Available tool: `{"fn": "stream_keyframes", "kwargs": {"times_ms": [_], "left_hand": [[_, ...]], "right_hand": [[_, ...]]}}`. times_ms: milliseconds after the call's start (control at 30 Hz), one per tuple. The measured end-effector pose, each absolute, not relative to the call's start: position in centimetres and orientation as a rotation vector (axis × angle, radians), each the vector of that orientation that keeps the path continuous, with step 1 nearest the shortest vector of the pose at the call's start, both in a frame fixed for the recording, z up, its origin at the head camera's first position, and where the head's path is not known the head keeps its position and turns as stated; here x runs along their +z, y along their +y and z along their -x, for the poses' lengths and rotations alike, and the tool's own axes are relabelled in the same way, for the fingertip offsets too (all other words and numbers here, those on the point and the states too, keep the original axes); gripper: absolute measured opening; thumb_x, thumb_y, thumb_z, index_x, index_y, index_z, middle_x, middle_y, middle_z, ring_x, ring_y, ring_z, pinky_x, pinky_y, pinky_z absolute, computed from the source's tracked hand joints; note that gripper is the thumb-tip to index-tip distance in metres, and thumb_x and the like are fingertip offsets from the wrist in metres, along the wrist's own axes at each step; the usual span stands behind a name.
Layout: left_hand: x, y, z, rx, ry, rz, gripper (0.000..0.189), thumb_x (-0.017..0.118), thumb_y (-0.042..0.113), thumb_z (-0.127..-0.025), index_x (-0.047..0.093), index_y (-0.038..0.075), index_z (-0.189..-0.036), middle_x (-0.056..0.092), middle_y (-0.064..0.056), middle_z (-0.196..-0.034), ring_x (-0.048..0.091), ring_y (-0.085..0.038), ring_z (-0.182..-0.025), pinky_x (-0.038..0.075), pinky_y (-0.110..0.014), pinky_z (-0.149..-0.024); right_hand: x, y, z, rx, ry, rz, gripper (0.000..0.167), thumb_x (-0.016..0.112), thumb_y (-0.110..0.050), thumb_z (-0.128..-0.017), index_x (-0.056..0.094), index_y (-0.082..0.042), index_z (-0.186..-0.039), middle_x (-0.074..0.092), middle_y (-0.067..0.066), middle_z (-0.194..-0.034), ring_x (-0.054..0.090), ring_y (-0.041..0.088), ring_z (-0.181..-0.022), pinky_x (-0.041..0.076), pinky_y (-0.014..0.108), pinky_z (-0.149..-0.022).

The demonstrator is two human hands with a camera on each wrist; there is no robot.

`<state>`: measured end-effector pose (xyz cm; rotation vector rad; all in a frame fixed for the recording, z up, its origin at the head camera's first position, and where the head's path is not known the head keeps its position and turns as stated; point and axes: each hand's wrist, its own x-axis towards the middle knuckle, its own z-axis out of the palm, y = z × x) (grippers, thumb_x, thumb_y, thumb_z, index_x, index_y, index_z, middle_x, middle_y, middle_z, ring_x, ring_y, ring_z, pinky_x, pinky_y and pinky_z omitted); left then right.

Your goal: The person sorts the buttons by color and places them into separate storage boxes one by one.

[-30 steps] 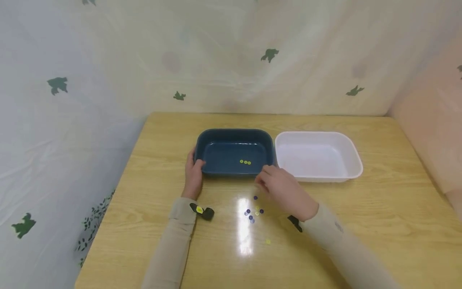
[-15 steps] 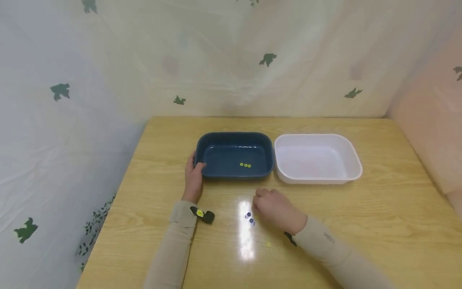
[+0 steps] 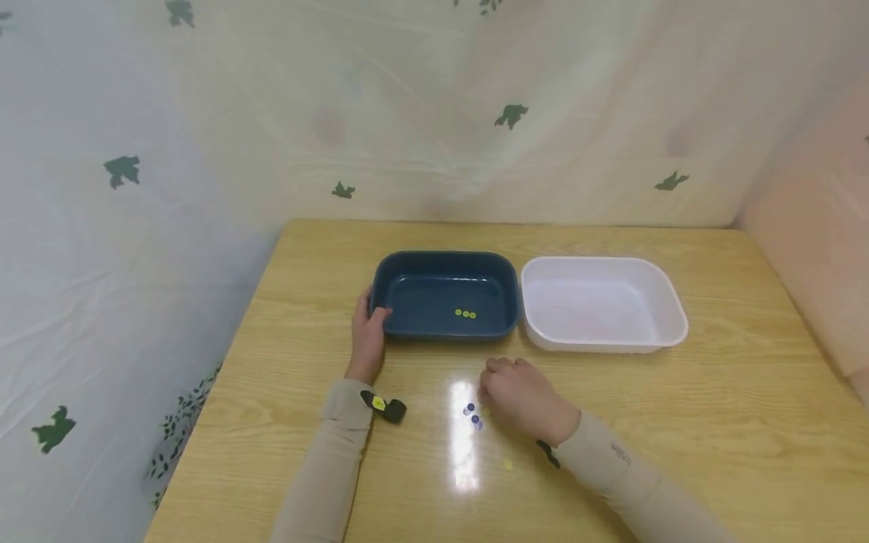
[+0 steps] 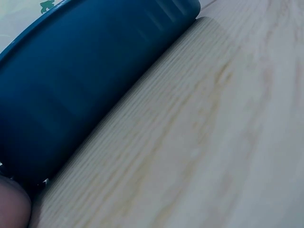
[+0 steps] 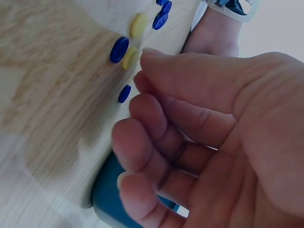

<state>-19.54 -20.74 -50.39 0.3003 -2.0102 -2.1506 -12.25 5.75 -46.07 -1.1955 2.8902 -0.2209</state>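
My left hand (image 3: 367,343) grips the left front corner of a dark blue tray (image 3: 444,338), thumb over the rim and fingers along the outer side. Several yellow buttons (image 3: 465,314) lie in a row inside it. My right hand (image 3: 521,398) is low over the table in front of the trays. In the right wrist view its thumb and index tips are right at a yellow button (image 5: 129,58), the other fingers loosely bent. A blue button (image 5: 119,49) lies beside that one, another small blue button (image 5: 124,93) nearer the tray.
A white tray (image 3: 604,348) stands just right of the blue one. More blue buttons (image 3: 475,419) lie left of my right hand, by a bright reflection on the wooden table (image 3: 271,377). A lone yellow button (image 3: 508,465) lies nearer me. Patterned cloth (image 3: 421,151) hangs behind.
My right hand has come down from near the blue tray's right front corner to the buttons on the table, then stayed there. The left hand keeps its hold on the tray.
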Motion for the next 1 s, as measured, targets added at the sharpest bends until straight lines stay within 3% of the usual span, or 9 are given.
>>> {"fn": "stream_keyframes", "kwargs": {"times_ms": [233,1000], "left_hand": [[-49.7,-20.4,19.0,-2.116,-2.034,-0.326,0.055,0.049,0.001,-0.089,0.040,-0.001,-0.143,0.041,-0.016,-0.148,0.035,-0.025,-0.136,0.026,-0.036,-0.112],[-50.7,-20.6,19.6,-2.086,-2.052,-0.341,0.055,0.050,0.010,-0.090,0.042,0.007,-0.144,0.043,-0.008,-0.147,0.036,-0.017,-0.135,0.026,-0.034,-0.112]], "right_hand": [[-45.8,5.9,12.2,-0.218,2.887,1.171,0.010,0.065,-0.009,-0.081,0.064,-0.010,-0.071,0.055,0.001,-0.073,0.056,0.022,-0.067,0.045,0.037,-0.060],[-45.7,5.9,12.7,-0.188,2.854,1.170,0.010,0.064,-0.007,-0.083,0.064,-0.009,-0.073,0.056,0.001,-0.074,0.056,0.020,-0.068,0.046,0.036,-0.061]]}}
